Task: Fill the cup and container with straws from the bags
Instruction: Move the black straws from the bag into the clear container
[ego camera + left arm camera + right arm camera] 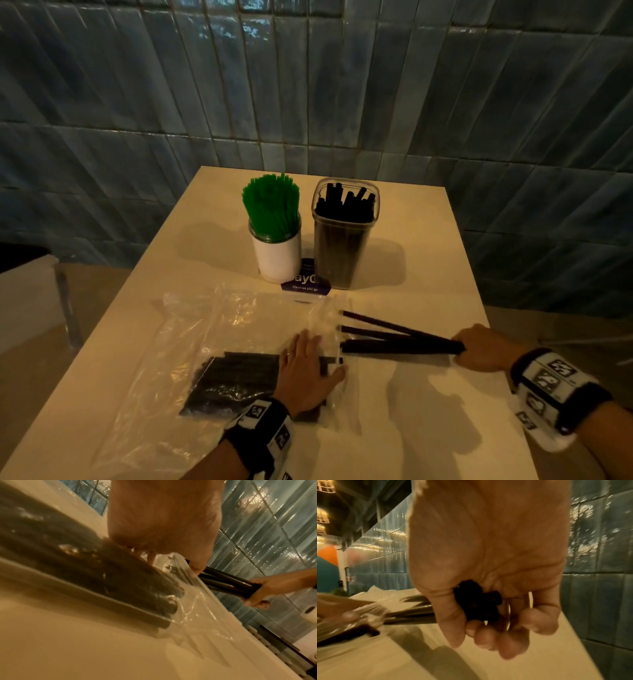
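Person pulls black straws out of a bag, cup and container stand filled at the back.

Left to right: clear bag [191, 346] lies flat on the table [411, 428], a dark stack of straws left inside, too many to count. Left hand [306, 371] lies flat on the bag mouth, fingers straight, pinning it. One white cup [278, 255] of green straws [272, 205], one clear container [344, 236] packed with black ones. Right hand [484, 347] is fisted round the ends of the pulled bundle [394, 337]; three strands fan out, maybe more. Straws look light, stiff, slick, so hold them near the ends, snug but not crushing; the bag is limp and slippery.
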A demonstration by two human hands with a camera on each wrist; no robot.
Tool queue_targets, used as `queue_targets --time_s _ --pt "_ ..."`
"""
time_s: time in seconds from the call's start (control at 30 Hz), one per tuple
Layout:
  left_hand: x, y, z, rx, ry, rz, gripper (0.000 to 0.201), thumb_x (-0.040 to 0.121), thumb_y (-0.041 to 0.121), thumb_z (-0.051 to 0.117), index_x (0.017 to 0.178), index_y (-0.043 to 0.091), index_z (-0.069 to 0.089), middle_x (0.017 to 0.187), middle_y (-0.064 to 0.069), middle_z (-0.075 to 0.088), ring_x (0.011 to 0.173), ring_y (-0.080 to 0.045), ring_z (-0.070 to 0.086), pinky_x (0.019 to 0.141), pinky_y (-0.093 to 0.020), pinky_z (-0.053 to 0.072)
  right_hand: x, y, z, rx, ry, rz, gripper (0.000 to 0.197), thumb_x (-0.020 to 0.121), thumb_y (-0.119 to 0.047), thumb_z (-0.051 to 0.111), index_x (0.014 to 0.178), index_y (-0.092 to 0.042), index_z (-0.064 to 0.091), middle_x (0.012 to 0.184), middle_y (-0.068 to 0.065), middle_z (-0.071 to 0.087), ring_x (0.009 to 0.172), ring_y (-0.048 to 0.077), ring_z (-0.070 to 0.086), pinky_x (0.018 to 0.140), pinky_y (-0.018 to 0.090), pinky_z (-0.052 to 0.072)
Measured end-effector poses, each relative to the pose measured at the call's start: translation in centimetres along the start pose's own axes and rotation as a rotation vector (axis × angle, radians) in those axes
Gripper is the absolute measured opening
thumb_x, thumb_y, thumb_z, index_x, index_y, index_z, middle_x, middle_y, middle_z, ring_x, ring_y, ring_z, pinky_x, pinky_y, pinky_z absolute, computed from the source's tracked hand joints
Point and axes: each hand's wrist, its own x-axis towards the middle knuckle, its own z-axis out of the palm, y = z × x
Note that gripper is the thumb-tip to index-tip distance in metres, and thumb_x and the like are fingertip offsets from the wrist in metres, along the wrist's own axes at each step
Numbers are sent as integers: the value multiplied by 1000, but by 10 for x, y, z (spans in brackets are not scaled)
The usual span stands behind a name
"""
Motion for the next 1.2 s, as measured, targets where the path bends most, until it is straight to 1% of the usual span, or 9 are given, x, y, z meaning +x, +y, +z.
queue_targets --time_s 0.17,0.27,0.4,0.5,0.6,0.77,0.97,1.1,1.2 --pt "-3 9 -3 -50 -2 -15 110 72 79 46 147 23 -11 157 -6 -15 144 -25 -11 116 -47 -2 -21 25 -26 50 56 52 20 94 -28 50 112 -21 57 103 -1 60 95 12 59 75 18 46" --pt "-7 21 -14 -173 379 193 124 62 78 60 142 28 -23 153 -4 -19 143 -25 -11 117 -49 1 -37 11 -38 35 87 19 17 94 -28 49 105 -22 61 95 -5 62 86 10 60 66 15 43" --pt "-7 47 -38 192 805 688 111 64 59 68 147 20 5 153 -15 13 141 -36 13 116 -50 -1 -59 -40 -42 -101 96 -104 22 89 -26 46 105 -32 61 93 -4 61 83 16 60 73 26 51" --pt "-5 56 -56 246 640 622 73 63 46 79 124 19 50 121 -5 61 118 -22 55 116 -49 13 -72 -73 -44 -137 161 -240 15 89 -31 48 98 -29 61 88 -4 56 79 16 58 71 30 49" --pt "-10 54 -67 8 398 451 24 83 39 66 99 22 62 88 4 70 83 -12 65 95 -31 46 -81 -83 -60 -60 266 -390 25 86 -49 58 106 -33 57 90 -14 52 82 6 53 72 22 46" --pt "-15 56 -64 -548 214 381 28 78 35 74 101 22 65 83 11 66 76 -2 63 76 -19 51 -89 -112 -74 377 613 -700 51 68 -79 49 114 -60 40 117 -36 36 111 -15 38 91 2 30" --pt "-15 73 -71 -726 293 488 29 73 16 79 83 35 59 77 18 67 74 0 65 71 -18 52 -72 -152 -41 749 1215 -848 41 85 -41 61 121 -21 56 133 1 50 127 3 43 103 14 37" --pt "-17 81 -76 -766 337 581 25 67 33 77 84 39 59 74 28 66 74 4 64 69 -16 50 -70 -165 -43 957 1316 -959 23 84 -19 64 105 -10 60 109 11 60 105 0 56 90 14 45" --pt "-17 88 -83 -773 325 619 29 64 44 72 89 41 58 80 31 65 78 1 64 72 -19 52 -66 -165 -52 954 1435 -985 18 91 -30 57 101 -16 55 96 1 60 89 8 59 82 20 49"
